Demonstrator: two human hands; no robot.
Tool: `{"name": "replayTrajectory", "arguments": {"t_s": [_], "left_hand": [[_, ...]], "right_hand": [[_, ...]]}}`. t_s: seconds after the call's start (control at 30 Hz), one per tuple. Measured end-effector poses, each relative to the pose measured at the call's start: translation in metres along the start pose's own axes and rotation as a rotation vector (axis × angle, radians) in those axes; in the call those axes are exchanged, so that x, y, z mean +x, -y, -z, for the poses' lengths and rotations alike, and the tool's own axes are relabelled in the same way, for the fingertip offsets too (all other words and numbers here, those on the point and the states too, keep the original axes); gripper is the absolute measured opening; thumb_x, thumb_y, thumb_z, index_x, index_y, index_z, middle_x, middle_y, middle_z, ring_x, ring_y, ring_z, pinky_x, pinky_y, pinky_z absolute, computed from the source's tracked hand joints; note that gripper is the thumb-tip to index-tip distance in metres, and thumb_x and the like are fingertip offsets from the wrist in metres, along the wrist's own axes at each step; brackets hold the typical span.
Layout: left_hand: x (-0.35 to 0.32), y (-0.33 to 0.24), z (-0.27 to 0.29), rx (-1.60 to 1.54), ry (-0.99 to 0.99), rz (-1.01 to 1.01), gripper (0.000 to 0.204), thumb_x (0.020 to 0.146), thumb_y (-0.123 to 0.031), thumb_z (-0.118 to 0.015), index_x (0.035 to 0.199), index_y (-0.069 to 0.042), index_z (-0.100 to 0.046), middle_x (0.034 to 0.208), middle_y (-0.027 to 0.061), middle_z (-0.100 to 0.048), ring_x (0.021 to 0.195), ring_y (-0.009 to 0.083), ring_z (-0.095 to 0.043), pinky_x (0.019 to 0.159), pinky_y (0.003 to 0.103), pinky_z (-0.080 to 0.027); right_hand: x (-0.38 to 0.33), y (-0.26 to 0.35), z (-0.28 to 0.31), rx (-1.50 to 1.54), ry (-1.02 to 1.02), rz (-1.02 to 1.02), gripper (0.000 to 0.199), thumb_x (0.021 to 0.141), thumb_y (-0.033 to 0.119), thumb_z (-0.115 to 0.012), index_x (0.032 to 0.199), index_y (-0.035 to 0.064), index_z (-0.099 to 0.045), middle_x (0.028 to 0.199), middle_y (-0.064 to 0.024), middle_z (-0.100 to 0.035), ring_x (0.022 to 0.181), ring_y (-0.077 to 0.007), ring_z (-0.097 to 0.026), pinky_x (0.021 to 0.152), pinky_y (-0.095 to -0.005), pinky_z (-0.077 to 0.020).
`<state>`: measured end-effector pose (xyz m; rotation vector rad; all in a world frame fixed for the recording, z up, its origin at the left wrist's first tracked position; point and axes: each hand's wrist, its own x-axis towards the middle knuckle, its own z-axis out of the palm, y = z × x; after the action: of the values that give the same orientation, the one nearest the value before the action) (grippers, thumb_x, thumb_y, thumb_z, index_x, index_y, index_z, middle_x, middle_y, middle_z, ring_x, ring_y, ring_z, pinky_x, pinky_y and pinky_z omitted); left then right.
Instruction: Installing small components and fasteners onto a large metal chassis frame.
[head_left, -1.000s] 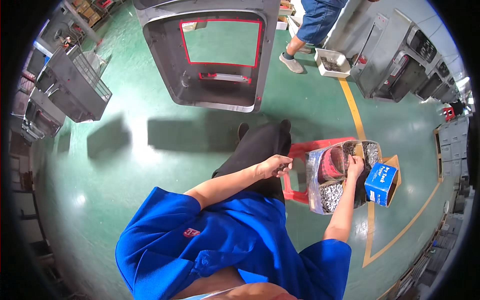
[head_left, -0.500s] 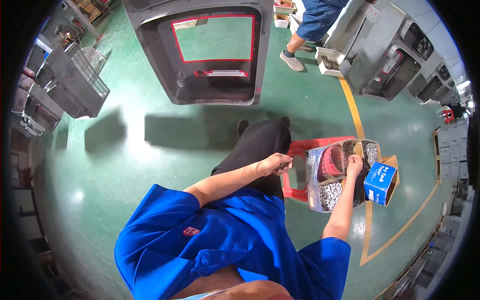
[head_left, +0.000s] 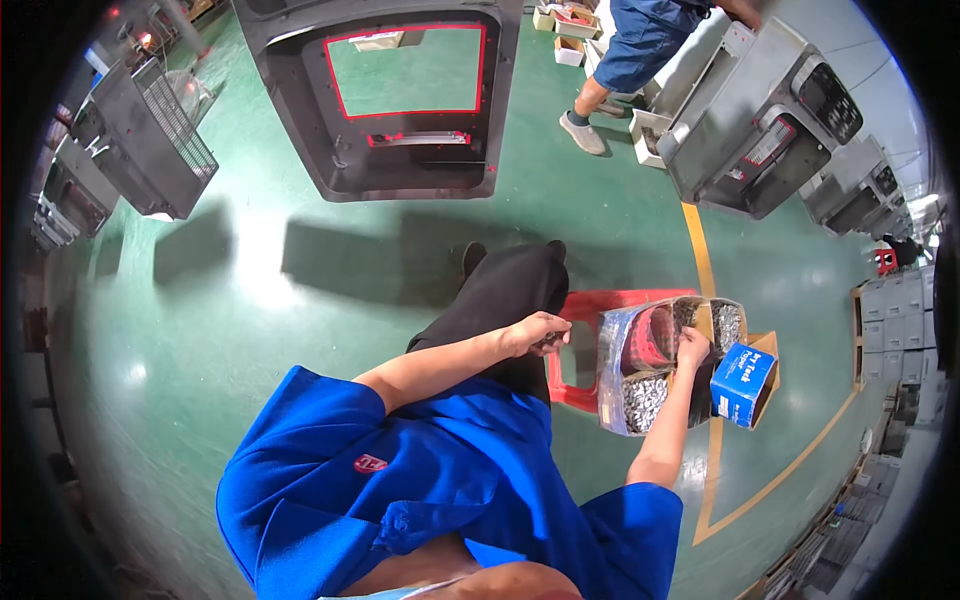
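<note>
My left hand (head_left: 537, 334) is closed above my left thigh, near the red stool (head_left: 573, 398). Something small and dark shows between its fingers, too small to name. On the stool sits a divided box (head_left: 613, 375) with clear plastic along its side. One compartment holds shiny silver metal pieces (head_left: 645, 402); a red, rounded container (head_left: 652, 338) fills another. Small silver parts (head_left: 727, 322) lie in the far right one. My right hand (head_left: 692, 347) is at the box's middle divider, fingers bent and closed at a compartment of small dark parts. What its fingertips hold is hidden.
A blue open carton (head_left: 744, 385) adjoins the box's right side. Ahead hangs or stands a large grey panel (head_left: 310, 150) with a red-edged window. Grey housings (head_left: 770, 130) stand at right, grey panels (head_left: 150, 140) at left. Another person (head_left: 640, 45) stands near white bins (head_left: 648, 137).
The whole view has shifted slightly. My right hand stays at the box, and my left hand remains closed over my thigh. The other person's hand now shows on a grey housing.
</note>
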<state>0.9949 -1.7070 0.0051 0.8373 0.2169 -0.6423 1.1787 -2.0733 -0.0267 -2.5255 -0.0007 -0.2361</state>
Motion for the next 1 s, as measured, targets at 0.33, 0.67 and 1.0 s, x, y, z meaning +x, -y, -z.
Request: {"name": "replayTrajectory", "arguments": {"t_s": [0.33,0.67,1.0], "left_hand": [[-0.007,-0.003,0.011,-0.035,-0.016,-0.021,0.026,0.092,-0.028,-0.047,0.076,-0.009,-0.055,0.058,-0.0030,-0.045,0.044,0.0068,-0.033,0.038,0.022,-0.019],[-0.006,-0.001,0.016,-0.034,-0.044,-0.030,0.026,0.092,-0.028,-0.048,0.075,-0.009,-0.056,0.060,-0.0025,-0.047,0.045,0.0067,-0.036,0.038,0.022,-0.021],[-0.003,0.001,0.016,-0.009,-0.049,-0.027,0.027,0.091,-0.028,-0.049,0.073,-0.008,-0.055,0.057,-0.0022,-0.045,0.044,0.0069,-0.036,0.037,0.022,-0.021]], "right_hand": [[-0.003,0.016,0.002,0.207,-0.027,-0.036,0.008,0.072,-0.002,-0.069,0.079,-0.0003,-0.068,0.075,-0.0061,-0.068,0.068,-0.0124,-0.064,0.065,-0.0238,-0.0497],[-0.001,0.010,-0.003,0.160,0.007,-0.020,0.019,0.073,-0.003,-0.069,0.091,-0.0007,-0.070,0.083,-0.0092,-0.070,0.073,-0.0143,-0.065,0.070,-0.0247,-0.0509],[0.002,-0.003,0.003,0.254,-0.011,-0.028,0.012,0.075,0.003,-0.070,0.087,-0.0005,-0.071,0.075,-0.0066,-0.068,0.066,-0.0124,-0.063,0.063,-0.0226,-0.0503]]}}
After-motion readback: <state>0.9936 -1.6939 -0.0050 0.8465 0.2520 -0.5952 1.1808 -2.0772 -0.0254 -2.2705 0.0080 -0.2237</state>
